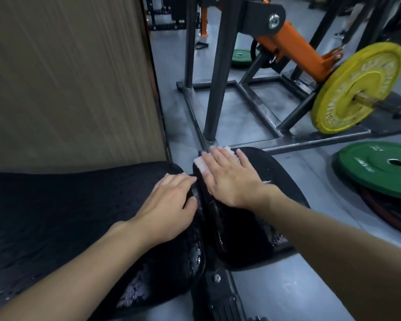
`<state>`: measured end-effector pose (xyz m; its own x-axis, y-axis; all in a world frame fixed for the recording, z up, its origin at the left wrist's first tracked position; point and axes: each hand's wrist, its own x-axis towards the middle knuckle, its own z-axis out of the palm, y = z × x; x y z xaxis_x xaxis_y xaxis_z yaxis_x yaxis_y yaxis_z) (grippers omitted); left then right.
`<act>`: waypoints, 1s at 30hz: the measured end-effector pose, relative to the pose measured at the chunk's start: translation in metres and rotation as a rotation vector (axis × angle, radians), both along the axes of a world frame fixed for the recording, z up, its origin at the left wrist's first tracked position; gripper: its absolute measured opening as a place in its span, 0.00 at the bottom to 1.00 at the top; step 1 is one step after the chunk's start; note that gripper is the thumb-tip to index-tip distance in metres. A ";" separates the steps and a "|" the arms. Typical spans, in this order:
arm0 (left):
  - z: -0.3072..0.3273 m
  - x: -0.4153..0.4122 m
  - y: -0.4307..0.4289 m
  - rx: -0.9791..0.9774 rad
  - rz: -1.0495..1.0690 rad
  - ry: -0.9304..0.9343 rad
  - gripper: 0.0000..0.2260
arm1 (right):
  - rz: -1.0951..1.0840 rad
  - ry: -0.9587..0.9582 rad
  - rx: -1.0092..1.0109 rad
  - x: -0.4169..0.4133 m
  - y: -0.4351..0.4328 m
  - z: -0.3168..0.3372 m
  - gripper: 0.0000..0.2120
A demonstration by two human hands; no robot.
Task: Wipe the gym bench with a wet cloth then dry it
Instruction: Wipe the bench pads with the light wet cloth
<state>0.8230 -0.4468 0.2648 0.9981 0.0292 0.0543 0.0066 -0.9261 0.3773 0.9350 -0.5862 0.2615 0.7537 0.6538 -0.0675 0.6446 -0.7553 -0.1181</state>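
head view: the gym bench lies across the lower frame, its long black back pad to the left and a smaller seat pad to the right, with a narrow gap between them. the right hand lies flat with straight fingers, pressing a white cloth onto the far end of the seat pad; only the cloth's edges show past the fingertips. the left hand rests released on the back pad's edge beside the gap, fingers relaxed, grasping nothing. shiny speckled patches show on the near pad edges. beyond stand a dark steel frame, an orange lever arm and a yellow weight plate; a green weight plate lies on the grey floor.
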 end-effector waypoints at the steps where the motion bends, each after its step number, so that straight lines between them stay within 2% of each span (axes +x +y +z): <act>1: -0.002 -0.001 0.000 0.014 -0.024 -0.001 0.26 | -0.008 0.008 -0.017 0.010 0.006 0.001 0.29; 4: -0.003 -0.004 0.003 0.043 -0.098 0.025 0.39 | -0.019 0.020 -0.041 0.021 0.015 0.000 0.28; 6: 0.004 -0.002 0.006 0.061 -0.121 0.110 0.44 | -0.025 0.051 -0.050 0.025 0.019 0.004 0.28; 10: 0.002 -0.009 -0.003 0.156 -0.137 0.156 0.49 | -0.014 0.002 -0.038 0.006 0.008 0.000 0.28; 17: 0.006 -0.021 -0.016 0.150 -0.137 0.272 0.57 | 0.042 -0.022 -0.054 -0.087 -0.068 0.007 0.29; 20: 0.007 -0.026 -0.024 0.202 -0.142 0.292 0.60 | 0.065 -0.087 -0.063 -0.107 -0.090 0.003 0.40; 22: 0.004 -0.026 -0.027 0.242 -0.135 0.299 0.61 | 0.074 -0.093 -0.054 -0.104 -0.092 -0.001 0.42; 26: 0.002 -0.027 -0.031 0.265 -0.131 0.325 0.64 | 0.045 -0.051 -0.017 -0.077 -0.078 0.000 0.30; 30: -0.002 -0.027 -0.033 0.245 -0.113 0.314 0.65 | -0.016 -0.007 -0.032 -0.019 -0.046 -0.001 0.28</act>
<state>0.7963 -0.4800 0.2630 0.9634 -0.0574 -0.2618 -0.0205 -0.9897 0.1417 0.9158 -0.6327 0.2603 0.7643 0.6396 -0.0827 0.6335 -0.7686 -0.0894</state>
